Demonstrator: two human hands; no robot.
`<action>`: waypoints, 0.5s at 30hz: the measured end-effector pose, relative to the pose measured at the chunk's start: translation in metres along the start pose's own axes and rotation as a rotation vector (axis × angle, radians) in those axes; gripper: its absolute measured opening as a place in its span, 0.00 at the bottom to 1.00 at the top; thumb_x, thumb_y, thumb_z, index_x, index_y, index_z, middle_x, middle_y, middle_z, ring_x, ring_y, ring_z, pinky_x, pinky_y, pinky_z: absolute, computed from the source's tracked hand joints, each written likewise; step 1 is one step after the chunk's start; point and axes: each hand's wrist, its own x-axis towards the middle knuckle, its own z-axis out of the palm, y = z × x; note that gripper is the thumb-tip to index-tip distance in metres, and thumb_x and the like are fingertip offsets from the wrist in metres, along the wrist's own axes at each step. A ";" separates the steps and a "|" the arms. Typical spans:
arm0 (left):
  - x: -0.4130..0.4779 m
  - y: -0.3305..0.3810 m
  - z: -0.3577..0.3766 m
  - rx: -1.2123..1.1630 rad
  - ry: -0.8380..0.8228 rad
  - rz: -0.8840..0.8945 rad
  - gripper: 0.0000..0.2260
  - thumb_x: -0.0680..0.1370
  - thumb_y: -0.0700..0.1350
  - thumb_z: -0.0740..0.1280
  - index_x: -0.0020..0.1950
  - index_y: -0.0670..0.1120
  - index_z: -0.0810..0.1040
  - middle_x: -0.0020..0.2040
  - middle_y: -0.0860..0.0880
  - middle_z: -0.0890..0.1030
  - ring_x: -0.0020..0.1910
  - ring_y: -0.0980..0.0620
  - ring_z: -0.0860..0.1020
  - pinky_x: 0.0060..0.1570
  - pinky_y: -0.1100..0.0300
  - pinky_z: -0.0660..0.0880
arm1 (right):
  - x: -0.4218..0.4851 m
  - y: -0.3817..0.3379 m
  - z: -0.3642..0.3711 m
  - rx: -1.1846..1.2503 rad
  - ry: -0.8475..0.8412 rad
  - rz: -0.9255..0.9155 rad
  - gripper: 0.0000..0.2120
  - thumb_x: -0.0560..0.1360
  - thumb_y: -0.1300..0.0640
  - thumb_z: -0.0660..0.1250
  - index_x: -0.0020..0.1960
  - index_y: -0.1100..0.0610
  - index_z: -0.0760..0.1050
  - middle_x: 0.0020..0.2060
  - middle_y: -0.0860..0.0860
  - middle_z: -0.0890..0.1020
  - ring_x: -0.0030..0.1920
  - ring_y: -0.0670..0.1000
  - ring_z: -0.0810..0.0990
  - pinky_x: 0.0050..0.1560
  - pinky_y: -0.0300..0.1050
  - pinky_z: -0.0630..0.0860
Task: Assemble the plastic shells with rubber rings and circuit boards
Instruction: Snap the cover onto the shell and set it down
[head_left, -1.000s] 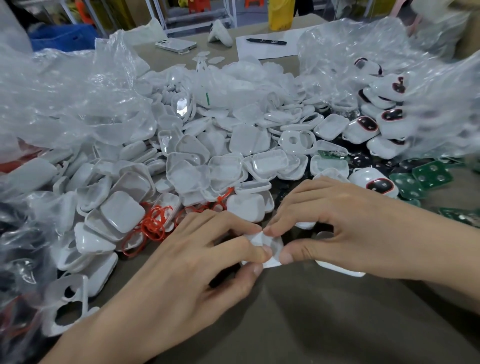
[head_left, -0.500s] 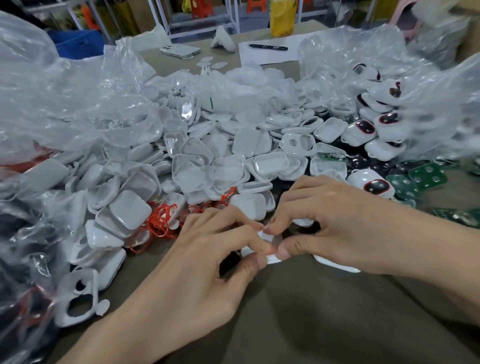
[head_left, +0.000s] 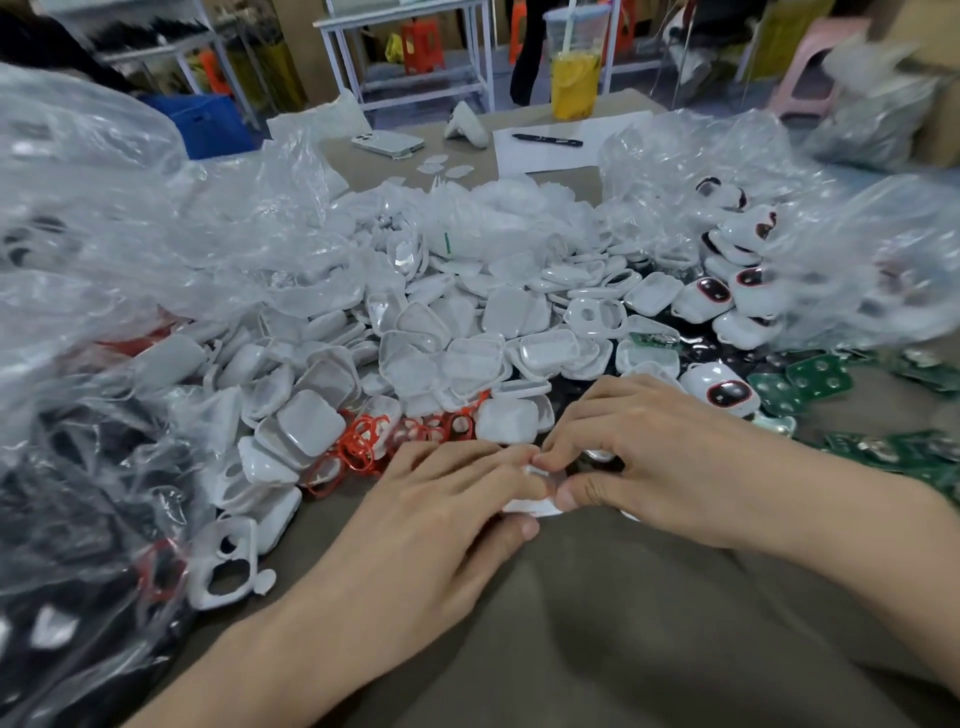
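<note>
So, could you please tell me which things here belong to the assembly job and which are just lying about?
Job: white shell gripped by left hand and right hand; shell pile; red rubber rings; green circuit boards.
Lying about: phone; pen; yellow drink.

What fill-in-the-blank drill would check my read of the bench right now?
1. The left hand and the right hand together pinch one small ____ shell.
2. The rubber rings heaped beside the left hand are ____.
3. The green circuit boards lie on the person's ____ side.
4. At the far end, the black pen lies on a sheet of ____.

Missing words: white; red; right; paper.
</note>
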 end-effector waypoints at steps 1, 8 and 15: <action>-0.004 0.000 0.000 -0.035 0.015 -0.046 0.12 0.83 0.56 0.60 0.64 0.59 0.75 0.68 0.64 0.75 0.69 0.60 0.71 0.65 0.54 0.67 | 0.000 -0.001 0.000 0.002 -0.005 0.004 0.08 0.76 0.39 0.66 0.53 0.39 0.78 0.53 0.34 0.79 0.59 0.37 0.68 0.62 0.37 0.59; -0.007 0.015 -0.008 0.017 -0.014 -0.337 0.24 0.81 0.65 0.48 0.66 0.57 0.76 0.53 0.60 0.75 0.56 0.57 0.71 0.61 0.60 0.64 | -0.003 -0.010 -0.002 -0.003 -0.021 0.053 0.06 0.78 0.46 0.67 0.53 0.40 0.72 0.53 0.34 0.76 0.57 0.36 0.64 0.57 0.22 0.54; -0.001 0.021 0.002 -0.351 0.061 -0.471 0.07 0.80 0.57 0.63 0.55 0.66 0.66 0.48 0.69 0.75 0.55 0.69 0.72 0.50 0.75 0.66 | -0.006 -0.024 0.007 0.324 0.130 0.304 0.09 0.74 0.54 0.72 0.45 0.42 0.74 0.45 0.39 0.79 0.51 0.33 0.72 0.50 0.28 0.68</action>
